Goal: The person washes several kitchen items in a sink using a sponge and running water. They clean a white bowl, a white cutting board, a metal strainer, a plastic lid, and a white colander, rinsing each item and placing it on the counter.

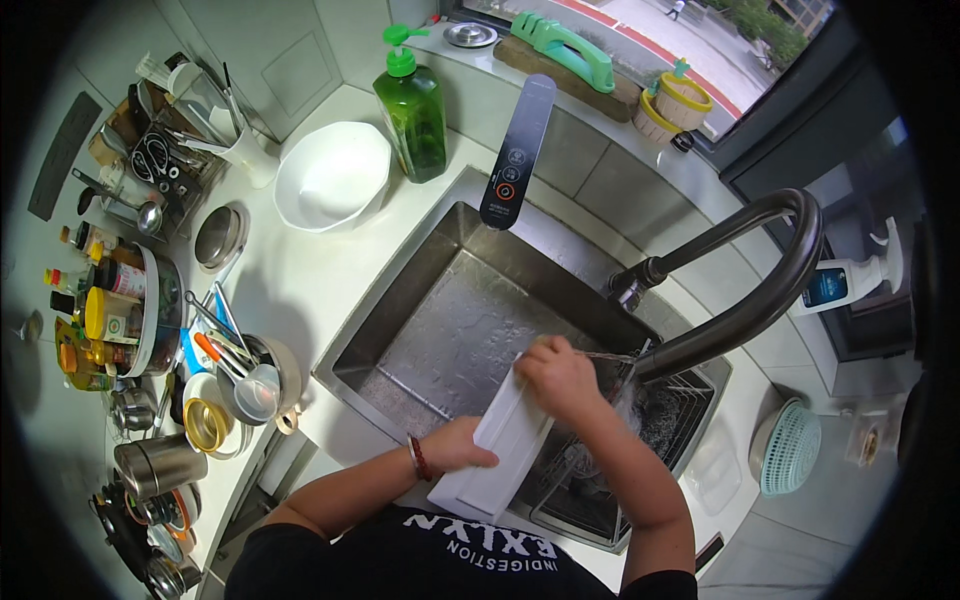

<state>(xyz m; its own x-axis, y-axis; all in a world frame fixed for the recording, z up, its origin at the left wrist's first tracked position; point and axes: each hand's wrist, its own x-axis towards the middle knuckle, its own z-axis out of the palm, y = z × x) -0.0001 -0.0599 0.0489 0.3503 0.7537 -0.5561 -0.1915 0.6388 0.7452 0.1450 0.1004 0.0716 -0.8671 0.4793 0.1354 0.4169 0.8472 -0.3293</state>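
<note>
A long white rectangular box (501, 469), apparently plastic, is held tilted above the stainless steel sink (420, 330). My left hand (455, 448) grips its near left side, with the thumb lying over the white wall. At the far end, my right hand (557, 377) has its fingers curled over the box's edge; the fingertips are partly hidden. A thin stream of water runs from the curved faucet (724, 330) towards my right hand. Water drops cover the sink floor. Beneath my right forearm, a wire rack (544, 517) sits in the sink's right part.
A white bowl (334, 176) and a green pump bottle (412, 124) stand behind the sink's left corner. Pots with utensils (281, 375) and seasoning bottles (112, 300) crowd the left counter. A pale blue colander (791, 448) and a clear plastic container (714, 469) lie at right.
</note>
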